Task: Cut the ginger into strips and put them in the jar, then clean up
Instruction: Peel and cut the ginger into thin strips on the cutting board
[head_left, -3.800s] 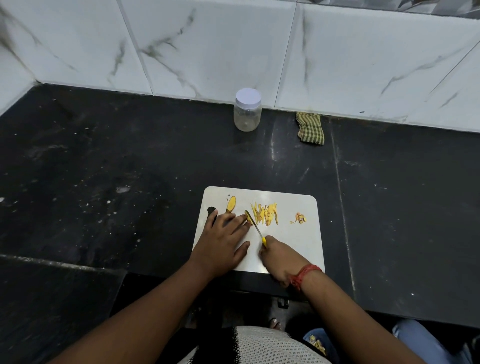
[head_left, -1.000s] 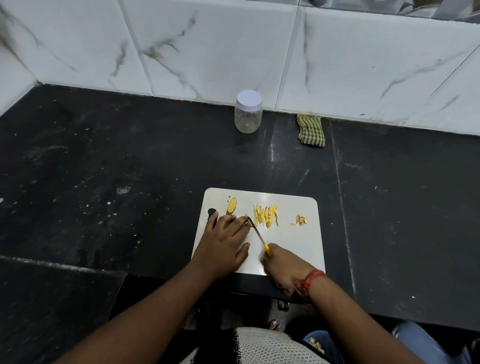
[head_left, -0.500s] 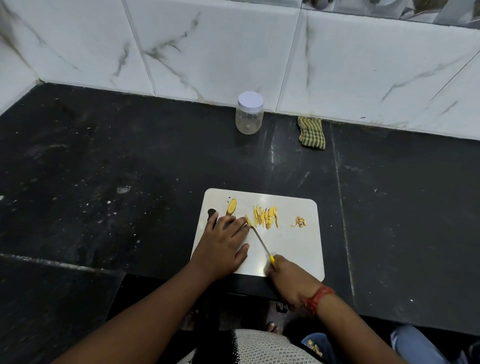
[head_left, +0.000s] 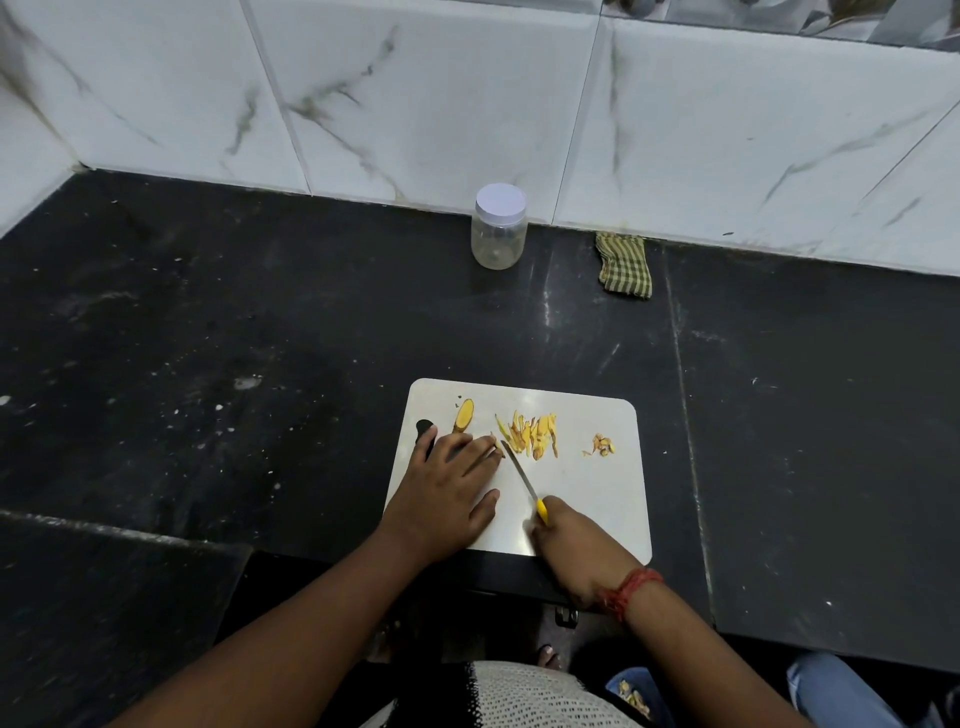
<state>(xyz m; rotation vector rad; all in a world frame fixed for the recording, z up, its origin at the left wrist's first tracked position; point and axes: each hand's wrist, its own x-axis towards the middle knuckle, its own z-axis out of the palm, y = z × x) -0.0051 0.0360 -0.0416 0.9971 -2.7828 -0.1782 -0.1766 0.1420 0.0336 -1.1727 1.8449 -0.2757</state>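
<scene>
A white cutting board lies at the counter's front edge. On it are a ginger slice, a pile of yellow ginger strips and a small heap of scraps. My left hand lies on the board with its fingertips pressing a small ginger piece that is mostly hidden. My right hand grips the yellow handle of a small knife, whose blade tip sits right beside my left fingertips. A clear jar with a white lid stands closed by the wall.
A folded green checked cloth lies right of the jar, against the white marble-tile wall. The counter is black, with white specks on its left side. The board's handle hole shows by my left hand.
My right hand has drawn back toward the front edge of the board, pulling the knife along. The left hand has stayed in place on the ginger piece.
</scene>
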